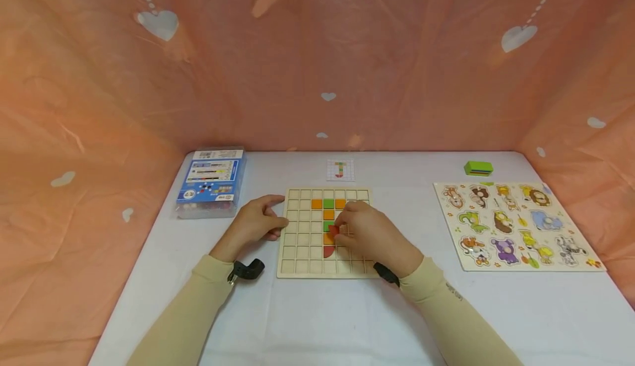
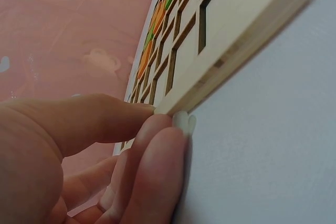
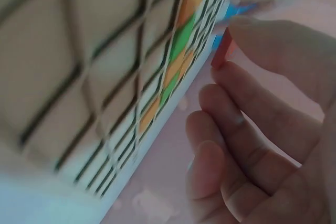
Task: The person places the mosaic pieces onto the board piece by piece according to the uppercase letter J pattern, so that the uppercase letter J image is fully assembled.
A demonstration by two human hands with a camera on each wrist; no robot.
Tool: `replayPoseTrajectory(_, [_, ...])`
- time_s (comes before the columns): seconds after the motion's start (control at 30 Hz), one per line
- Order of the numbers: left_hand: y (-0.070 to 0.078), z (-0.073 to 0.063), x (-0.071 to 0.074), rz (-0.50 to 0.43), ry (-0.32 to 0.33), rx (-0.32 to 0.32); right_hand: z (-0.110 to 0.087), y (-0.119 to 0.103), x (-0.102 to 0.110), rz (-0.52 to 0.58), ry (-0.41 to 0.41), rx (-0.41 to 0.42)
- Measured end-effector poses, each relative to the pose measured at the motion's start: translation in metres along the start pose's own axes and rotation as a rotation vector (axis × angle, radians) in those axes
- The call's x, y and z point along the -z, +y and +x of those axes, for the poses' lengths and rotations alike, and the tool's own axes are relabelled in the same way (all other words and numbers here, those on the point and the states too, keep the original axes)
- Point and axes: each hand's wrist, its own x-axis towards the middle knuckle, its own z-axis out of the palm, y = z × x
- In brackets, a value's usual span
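A wooden grid board [image 1: 302,253] lies on the table. Set in its cells are orange and green squares, among them a green square [image 1: 328,204], and a rounded red piece [image 1: 329,252] lower in the same column. My right hand [image 1: 374,233] is over the board's right part and pinches another red piece [image 3: 222,48] between thumb and index finger, tilted above the surface. At the board's left edge, my left hand [image 1: 253,222] touches the rim with thumb and index finger spread apart; its other fingers are partly tucked beneath.
Behind the board lies a pattern card [image 1: 340,170] with a J-shaped figure. A blue-labelled clear box [image 1: 210,181] stands at the back left. On the right are an animal knob puzzle [image 1: 516,228] and a green block-shaped item [image 1: 478,168]. Pink cloth surrounds the table.
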Motion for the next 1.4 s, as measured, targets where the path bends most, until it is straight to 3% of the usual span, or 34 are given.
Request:
replayPoseTrajectory(0.23, [0.000, 0.001, -0.001, 0.006, -0.004, 0.008, 0.001, -0.020, -0.017, -0.001, -0.006, 0.056])
replayPoseTrajectory(0.63, [-0.001, 0.002, 0.001, 0.004, -0.007, 0.009, 0.001, -0.030, -0.033, -0.035, 0.028, 0.143])
replayPoseTrajectory(1.4, [0.001, 0.000, 0.001, 0.012, -0.009, 0.007, 0.000, -0.031, -0.031, -0.074, 0.011, 0.140])
